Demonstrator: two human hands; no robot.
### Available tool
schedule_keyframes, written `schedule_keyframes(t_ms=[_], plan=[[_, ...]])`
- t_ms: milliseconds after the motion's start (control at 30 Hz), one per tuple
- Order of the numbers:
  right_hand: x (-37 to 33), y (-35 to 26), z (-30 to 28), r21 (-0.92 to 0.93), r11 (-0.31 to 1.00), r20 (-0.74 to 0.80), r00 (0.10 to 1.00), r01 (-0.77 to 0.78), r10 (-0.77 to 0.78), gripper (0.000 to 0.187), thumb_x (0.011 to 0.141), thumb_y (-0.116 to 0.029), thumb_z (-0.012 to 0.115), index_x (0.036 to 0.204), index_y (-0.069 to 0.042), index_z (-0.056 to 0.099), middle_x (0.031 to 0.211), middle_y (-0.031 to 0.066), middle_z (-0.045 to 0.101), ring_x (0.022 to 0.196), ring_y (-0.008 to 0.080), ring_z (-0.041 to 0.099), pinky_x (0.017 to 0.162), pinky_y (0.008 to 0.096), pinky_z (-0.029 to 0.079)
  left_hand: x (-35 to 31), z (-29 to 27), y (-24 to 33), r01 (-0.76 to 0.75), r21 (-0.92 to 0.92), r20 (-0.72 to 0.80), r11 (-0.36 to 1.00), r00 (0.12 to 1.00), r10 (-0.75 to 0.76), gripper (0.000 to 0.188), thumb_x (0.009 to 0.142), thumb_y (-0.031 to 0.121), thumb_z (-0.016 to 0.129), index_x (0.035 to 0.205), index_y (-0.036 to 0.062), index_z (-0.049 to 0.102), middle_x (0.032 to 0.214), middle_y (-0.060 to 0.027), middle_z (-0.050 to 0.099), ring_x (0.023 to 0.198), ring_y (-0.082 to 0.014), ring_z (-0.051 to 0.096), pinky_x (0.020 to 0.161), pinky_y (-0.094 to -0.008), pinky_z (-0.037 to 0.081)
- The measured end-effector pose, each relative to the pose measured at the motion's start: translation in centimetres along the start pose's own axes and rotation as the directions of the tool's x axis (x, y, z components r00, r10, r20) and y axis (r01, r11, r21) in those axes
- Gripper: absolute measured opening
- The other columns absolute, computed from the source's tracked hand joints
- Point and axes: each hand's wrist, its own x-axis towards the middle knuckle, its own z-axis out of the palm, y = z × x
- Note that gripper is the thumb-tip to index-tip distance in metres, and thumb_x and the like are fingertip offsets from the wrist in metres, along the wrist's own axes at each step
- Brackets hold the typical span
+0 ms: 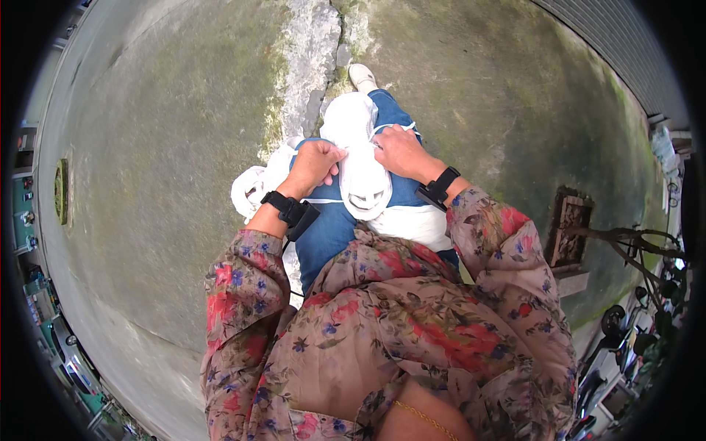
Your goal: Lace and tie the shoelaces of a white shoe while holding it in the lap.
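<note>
Across my lap lies a long white thing [365,176], which looks like a canvas shoe with its opening toward me. White cord, like shoelace [407,127], trails from it past my right hand. My left hand [318,163] is closed at its left edge, thumb and fingers pinched on what appears to be a lace. From the other side my right hand [403,152] is closed in a pinch at the lacing, fingertips partly hidden. Another white piece [251,189], with a rounded opening, hangs beside my left knee. White material [415,226] also rests on my right thigh.
I sit with blue trousers [323,239] under the white things, one pale shoe [362,76] on the mossy concrete ground [184,147]. A cracked pale strip [309,59] runs ahead. At right are a square planter [572,228] with a small tree and a ribbed shutter [618,44].
</note>
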Motion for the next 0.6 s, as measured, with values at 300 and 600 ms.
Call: schedule_keyframes(t_ms=[300,600], plan=[[-0.7,0.4,-0.1,0.126,0.984,-0.163,0.981,0.126,-0.105,0.021,0.073,-0.013,0.053,0.09,-0.001,0.059,0.086,0.0145,0.058,0.09,0.0294,0.052,0.078,0.0395,0.041,2.9,2.0,-3.8,-0.354,0.293,-0.251,0.888,0.868,0.428,0.017,0.083,0.01,0.049,0.08,-0.0038,0.058,0.062,-0.0132,0.058,0.06,-0.021,0.057,0.059,-0.0331,0.045],[-0.5,-0.3,0.1,0.026,0.948,-0.274,0.914,0.318,-0.299,0.01,0.068,-0.007,0.057,0.077,-0.003,0.057,0.076,0.011,0.058,0.078,0.0262,0.054,0.072,0.0377,0.043,4.1,1.4,-2.1,-0.368,0.582,-0.221,0.725,0.787,0.577,0.009,0.075,0.004,0.052,0.078,-0.0012,0.058,0.069,-0.0198,0.059,0.068,-0.0368,0.059,0.062,-0.0407,0.047]])
